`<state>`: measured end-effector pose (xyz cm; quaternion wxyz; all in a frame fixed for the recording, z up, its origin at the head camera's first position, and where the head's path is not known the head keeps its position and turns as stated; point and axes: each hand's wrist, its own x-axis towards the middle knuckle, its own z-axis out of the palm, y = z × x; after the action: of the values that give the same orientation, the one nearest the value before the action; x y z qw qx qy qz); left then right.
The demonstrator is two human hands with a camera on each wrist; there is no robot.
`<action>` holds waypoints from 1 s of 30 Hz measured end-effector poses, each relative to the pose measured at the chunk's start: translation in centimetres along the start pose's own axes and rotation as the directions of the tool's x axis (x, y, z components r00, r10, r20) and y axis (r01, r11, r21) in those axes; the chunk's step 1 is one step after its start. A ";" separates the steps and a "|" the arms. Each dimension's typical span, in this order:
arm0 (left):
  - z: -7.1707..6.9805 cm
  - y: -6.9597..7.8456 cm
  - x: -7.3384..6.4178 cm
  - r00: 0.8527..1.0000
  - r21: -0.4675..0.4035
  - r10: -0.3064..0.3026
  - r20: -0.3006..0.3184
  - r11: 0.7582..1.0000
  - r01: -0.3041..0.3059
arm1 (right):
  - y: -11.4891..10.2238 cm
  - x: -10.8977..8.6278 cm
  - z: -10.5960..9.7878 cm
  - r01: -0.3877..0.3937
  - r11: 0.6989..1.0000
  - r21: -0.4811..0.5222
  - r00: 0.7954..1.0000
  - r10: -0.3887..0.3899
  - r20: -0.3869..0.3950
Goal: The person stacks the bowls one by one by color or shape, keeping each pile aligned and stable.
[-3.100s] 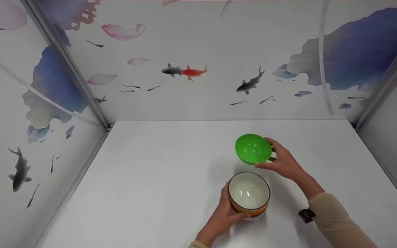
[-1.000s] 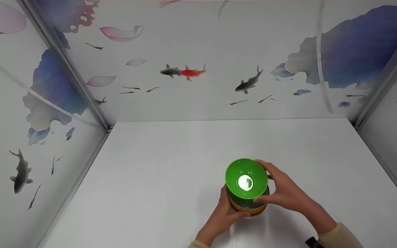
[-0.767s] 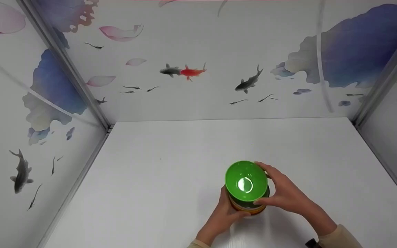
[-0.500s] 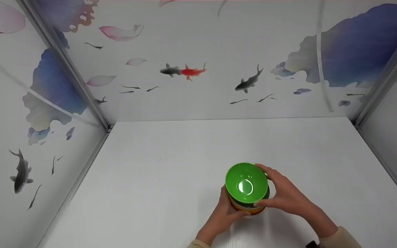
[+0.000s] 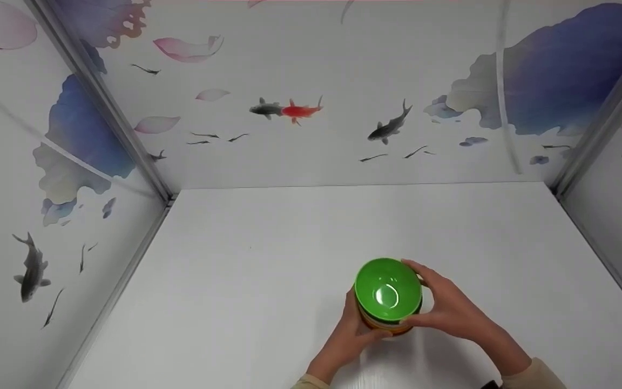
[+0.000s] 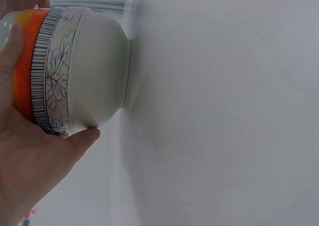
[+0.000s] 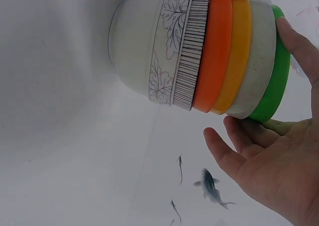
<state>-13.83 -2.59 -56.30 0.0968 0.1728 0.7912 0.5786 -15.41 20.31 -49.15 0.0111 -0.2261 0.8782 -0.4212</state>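
In the head view a bright green bowl tops a stack of nested bowls, tilted very little. My right hand pinches its right side, thumb at the near rim and fingers round the far side. The right wrist view shows the layers below: a pale speckled bowl, a yellow bowl, an orange bowl and, at the base, a white bowl with a leaf-pattern band. My left hand holds the stack from its left and near side. The bowls' nested parts are hidden.
The stack stands on a white tabletop toward its near right part. A back wall and side walls printed with fish and petals enclose it, with metal posts at the corners.
My right hand has brought the green bowl from behind the stack toward me and down over it, covering the pale bowl's opening. My left hand has stayed on the stack.
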 end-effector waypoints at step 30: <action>-0.3 0.5 -0.2 0.999 -0.005 -0.027 -0.042 1.000 0.027 | 0.5 -0.3 0.1 -0.032 0.998 0.055 0.998 0.029 0.051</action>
<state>-13.63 -2.77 -55.73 0.0883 0.1494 0.7941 0.5825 -15.32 20.61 -49.61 0.0459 -0.2228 0.8690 -0.4395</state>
